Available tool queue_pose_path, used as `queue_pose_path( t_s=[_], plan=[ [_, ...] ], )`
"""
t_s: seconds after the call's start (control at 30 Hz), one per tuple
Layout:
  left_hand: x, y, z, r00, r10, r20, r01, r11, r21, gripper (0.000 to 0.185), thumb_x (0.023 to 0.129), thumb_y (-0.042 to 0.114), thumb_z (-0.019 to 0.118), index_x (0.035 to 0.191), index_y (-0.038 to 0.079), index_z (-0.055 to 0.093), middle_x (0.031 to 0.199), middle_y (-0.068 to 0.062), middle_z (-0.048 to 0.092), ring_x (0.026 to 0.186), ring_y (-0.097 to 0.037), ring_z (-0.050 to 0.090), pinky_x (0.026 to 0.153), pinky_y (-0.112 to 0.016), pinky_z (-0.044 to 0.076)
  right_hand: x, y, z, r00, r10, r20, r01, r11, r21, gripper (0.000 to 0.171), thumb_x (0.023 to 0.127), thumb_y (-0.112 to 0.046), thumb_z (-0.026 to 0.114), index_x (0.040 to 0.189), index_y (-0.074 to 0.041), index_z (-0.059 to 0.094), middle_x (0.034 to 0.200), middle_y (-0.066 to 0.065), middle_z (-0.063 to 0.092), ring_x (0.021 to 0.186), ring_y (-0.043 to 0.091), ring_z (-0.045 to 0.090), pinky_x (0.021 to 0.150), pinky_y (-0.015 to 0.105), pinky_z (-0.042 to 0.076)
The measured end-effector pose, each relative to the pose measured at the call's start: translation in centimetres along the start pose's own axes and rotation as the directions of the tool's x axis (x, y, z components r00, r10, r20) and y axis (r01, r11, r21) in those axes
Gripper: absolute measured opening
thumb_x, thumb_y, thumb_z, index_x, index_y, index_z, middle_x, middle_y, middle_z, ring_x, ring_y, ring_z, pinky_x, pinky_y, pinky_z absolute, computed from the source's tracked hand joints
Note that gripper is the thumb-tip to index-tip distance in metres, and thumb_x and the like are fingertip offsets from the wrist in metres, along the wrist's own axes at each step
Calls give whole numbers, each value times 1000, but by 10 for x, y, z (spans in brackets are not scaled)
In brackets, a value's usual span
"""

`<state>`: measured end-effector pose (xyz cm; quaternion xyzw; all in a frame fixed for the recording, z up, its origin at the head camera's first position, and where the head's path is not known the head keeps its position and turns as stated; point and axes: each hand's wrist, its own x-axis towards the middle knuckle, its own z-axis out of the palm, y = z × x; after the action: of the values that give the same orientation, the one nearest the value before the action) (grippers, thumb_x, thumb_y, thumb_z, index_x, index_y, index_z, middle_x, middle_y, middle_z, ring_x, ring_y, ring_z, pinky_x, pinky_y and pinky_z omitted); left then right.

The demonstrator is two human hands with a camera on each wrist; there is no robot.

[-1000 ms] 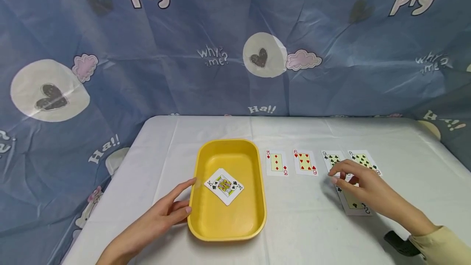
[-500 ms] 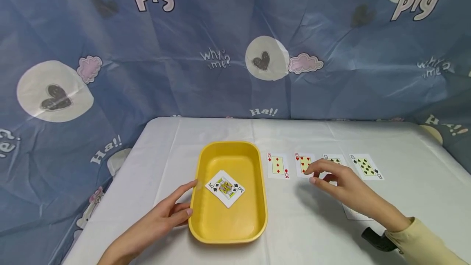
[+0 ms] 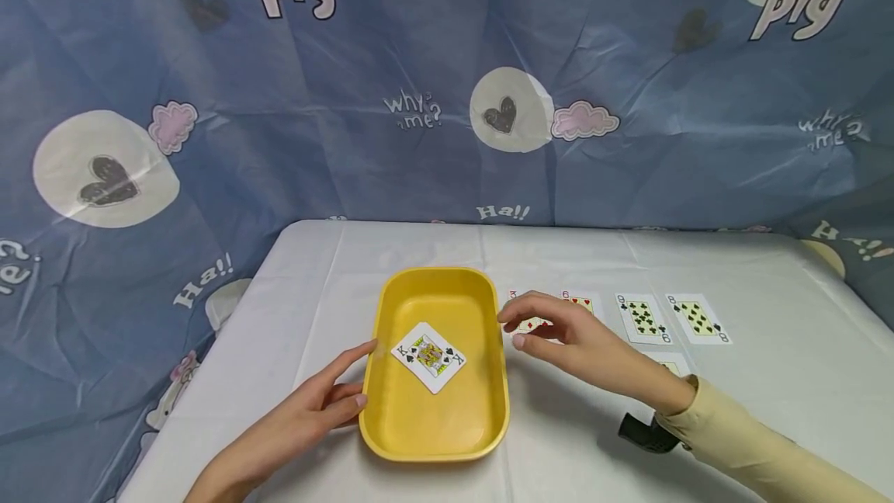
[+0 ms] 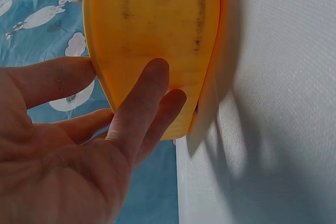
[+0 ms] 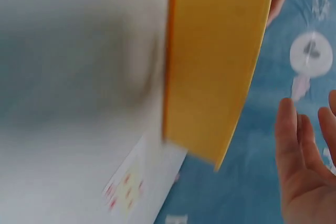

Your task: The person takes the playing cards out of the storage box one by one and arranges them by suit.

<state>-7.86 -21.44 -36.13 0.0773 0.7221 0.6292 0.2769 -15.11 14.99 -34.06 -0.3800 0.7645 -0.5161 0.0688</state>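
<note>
A yellow rectangular tray (image 3: pixel 433 425) stands on the white table with a king of spades card (image 3: pixel 428 358) lying face up inside it. My left hand (image 3: pixel 303 410) touches the tray's left side; in the left wrist view its fingertips rest against the outer wall and rim. Just off the tray's right rim hovers my right hand (image 3: pixel 569 340), fingers loosely bent and nothing between them. Beneath and behind it, a diamonds card (image 3: pixel 528 324) and a six of hearts (image 3: pixel 582 303) are partly covered. In the right wrist view, the hand (image 5: pixel 304 166) is apart from the tray wall.
Right of the hand lie a nine of clubs (image 3: pixel 641 319) and an eight of a black suit (image 3: pixel 697 318). Another card (image 3: pixel 670 362) is mostly hidden by the forearm. A blue printed cloth (image 3: pixel 419 161) hangs behind the table.
My right hand has moved left from over the cards on the right to beside the tray. My left hand stays at the tray, and the king lies in the same place.
</note>
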Motion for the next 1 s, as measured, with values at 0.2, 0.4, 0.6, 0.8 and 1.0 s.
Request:
queue_pose_path(
  t_s=[0.2, 0.4, 0.6, 0.8, 1.0],
  plan=[
    [-1, -3, -1, 1000, 0, 6, 0, 1000, -10, 66, 103, 20, 53, 159, 21, 17, 143, -26, 46, 125, -31, 52, 98, -41, 49, 30, 2, 30, 984, 19, 180, -19, 1000, 1, 28, 97, -15, 65, 122, -25, 61, 124, -9, 59, 117, 18, 55, 92, 32, 52],
    [0, -5, -1, 1000, -13, 9, 13, 1000, -14, 66, 104, 21, 53, 159, 21, 17, 144, -26, 45, 125, -31, 53, 98, -43, 49, 60, 13, 45, 941, 61, 333, -52, 998, -37, 33, 97, -16, 64, 130, -20, 58, 129, 2, 58, 118, 24, 55, 93, 27, 51],
    [-1, -5, -1, 1000, -14, 14, 14, 1000, -26, 65, 104, 22, 52, 159, 22, 16, 145, -26, 43, 126, -32, 52, 98, -43, 48, 94, 24, 50, 891, 96, 445, -16, 984, -180, 39, 95, -10, 66, 133, -10, 56, 132, 5, 57, 119, 21, 55, 95, 28, 49],
    [0, -4, -2, 1000, -11, 18, 12, 999, -32, 65, 104, 22, 52, 159, 22, 16, 146, -26, 42, 127, -31, 51, 98, -42, 49, 118, 31, 54, 865, 167, 473, 3, 941, -338, 55, 89, -12, 75, 139, -14, 52, 134, 2, 55, 115, 18, 53, 101, 29, 42],
    [-1, -4, -3, 999, 11, 30, -10, 999, -31, 65, 104, 21, 51, 159, 22, 16, 145, -25, 44, 127, -31, 51, 99, -41, 48, 129, 35, 60, 826, 249, 506, 5, 894, -448, 64, 75, -16, 88, 132, -20, 59, 121, 0, 52, 96, 14, 50, 83, 22, 41]
  ],
)
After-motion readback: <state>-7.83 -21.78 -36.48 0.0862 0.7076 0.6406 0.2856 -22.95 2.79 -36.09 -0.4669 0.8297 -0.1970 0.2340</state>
